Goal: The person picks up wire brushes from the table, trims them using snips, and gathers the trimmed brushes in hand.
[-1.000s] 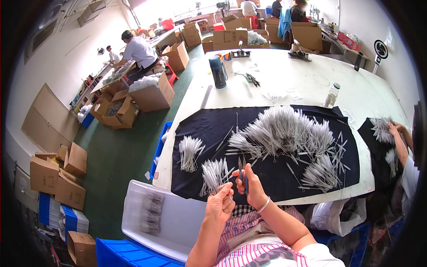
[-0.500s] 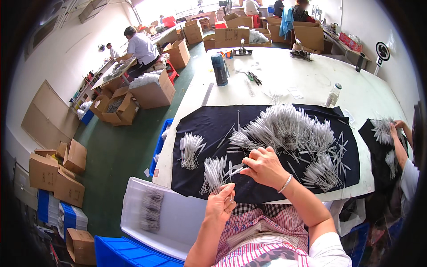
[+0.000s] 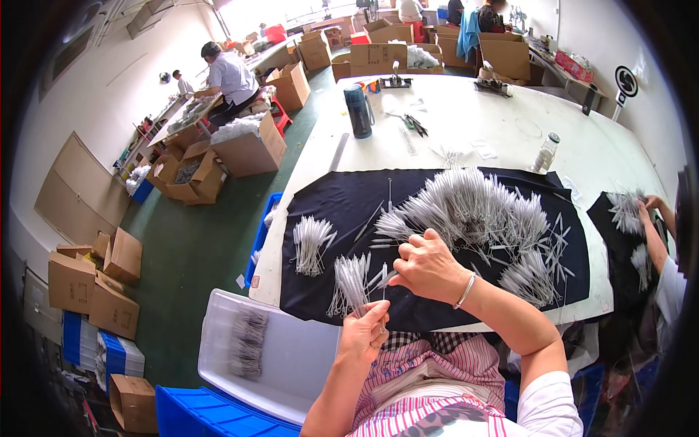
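My left hand (image 3: 364,331) is closed, thumb against fingers, around the wire stems of several thin brushes (image 3: 352,280) with whitish bristles pointing away from me. My right hand (image 3: 433,269), a bracelet on its wrist, is pinched just to the right of that bunch. A single slim brush (image 3: 384,280) shows at its fingertips, partly hidden by them. Beyond my hands, a large heap of the same brushes (image 3: 466,204) lies fanned out on a dark cloth (image 3: 306,298). Smaller bunches lie at its left (image 3: 313,244) and right (image 3: 529,282).
Below the table's left edge sits a white plastic bin (image 3: 291,357) with bundled brushes, beside a blue crate (image 3: 211,415). A dark flask (image 3: 358,111), pliers (image 3: 415,125) and a glass jar (image 3: 546,153) stand or lie farther back. At right, a co-worker's hands (image 3: 648,207) handle similar brushes.
My right hand has shifted slightly up and left, its wrist turning and the elbow swinging out to the right. The left hand has moved only a little, still gripping the stems.
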The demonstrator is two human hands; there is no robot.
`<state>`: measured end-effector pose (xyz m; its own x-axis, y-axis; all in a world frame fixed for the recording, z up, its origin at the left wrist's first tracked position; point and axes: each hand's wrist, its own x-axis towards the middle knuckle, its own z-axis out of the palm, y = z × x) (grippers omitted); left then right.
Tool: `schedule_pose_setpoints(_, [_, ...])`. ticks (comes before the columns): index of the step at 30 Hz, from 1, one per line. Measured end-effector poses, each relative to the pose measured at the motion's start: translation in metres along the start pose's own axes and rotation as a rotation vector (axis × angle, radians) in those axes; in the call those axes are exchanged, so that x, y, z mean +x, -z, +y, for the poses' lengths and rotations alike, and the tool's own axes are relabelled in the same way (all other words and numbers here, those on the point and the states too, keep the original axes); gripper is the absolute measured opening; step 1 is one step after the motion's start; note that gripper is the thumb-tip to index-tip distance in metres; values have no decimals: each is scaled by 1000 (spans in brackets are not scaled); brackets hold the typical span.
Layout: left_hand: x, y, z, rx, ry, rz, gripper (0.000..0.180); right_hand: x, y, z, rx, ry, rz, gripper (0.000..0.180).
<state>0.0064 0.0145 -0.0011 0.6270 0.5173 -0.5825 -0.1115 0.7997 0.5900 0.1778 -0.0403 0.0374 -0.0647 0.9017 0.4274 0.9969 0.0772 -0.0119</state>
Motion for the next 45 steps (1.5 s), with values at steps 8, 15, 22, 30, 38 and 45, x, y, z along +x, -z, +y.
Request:
schedule_pose_setpoints(8, [2, 3, -2, -12, -1, 32, 3, -4, -1, 3, 30, -144, 18, 29])
schedule_pose_setpoints(15, [6, 6, -6, -17, -146, -31, 7, -16, -45, -28, 1644, -812, -93, 25])
schedule_pose_setpoints(22, [15, 19, -10, 138, -346, 215, 12, -6, -87, -51, 2073, -1083, -32, 9])
schedule_pose_setpoints(30, [13, 26, 0, 28, -290, 164, 22, 2, -121, -51, 1394, -881, 156, 20])
schedule_pose_setpoints(38, [15, 18, -5, 159, -141, -101, 21, -5, -63, -54, 1864, -872, 23, 12])
schedule_pose_setpoints(45, [18, 3, -10, 144, -206, 70, 22, -24, -60, -31, 2107, -1056, 222, 14])
